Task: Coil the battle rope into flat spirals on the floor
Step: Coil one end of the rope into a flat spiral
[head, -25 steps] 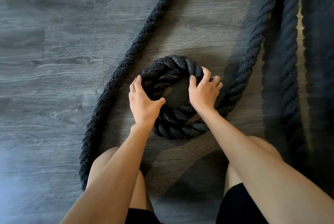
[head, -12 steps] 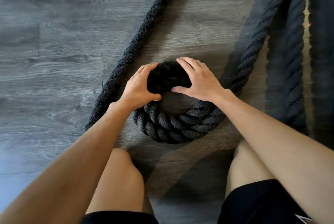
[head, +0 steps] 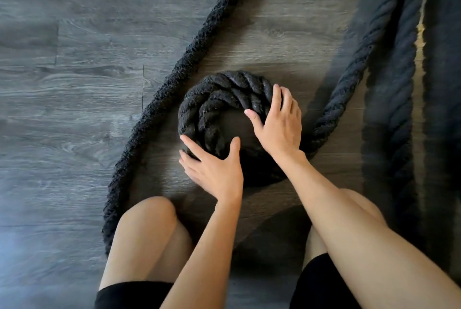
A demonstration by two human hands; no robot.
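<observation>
grey plank floor [head: 74, 84] carries the battle rope [head: 219, 94], its first spiral at mid-frame pressed by my left hand [head: 214, 166] and right hand [head: 279, 124], fingers spread flat; next i'd wrap loose rope around it.

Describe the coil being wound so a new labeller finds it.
On the grey plank floor, just beyond the bare knees, lies a black battle-rope coil under the left hand and right hand. Unlike the long rope runs flanking it, it is wound into a tight ring.
</observation>
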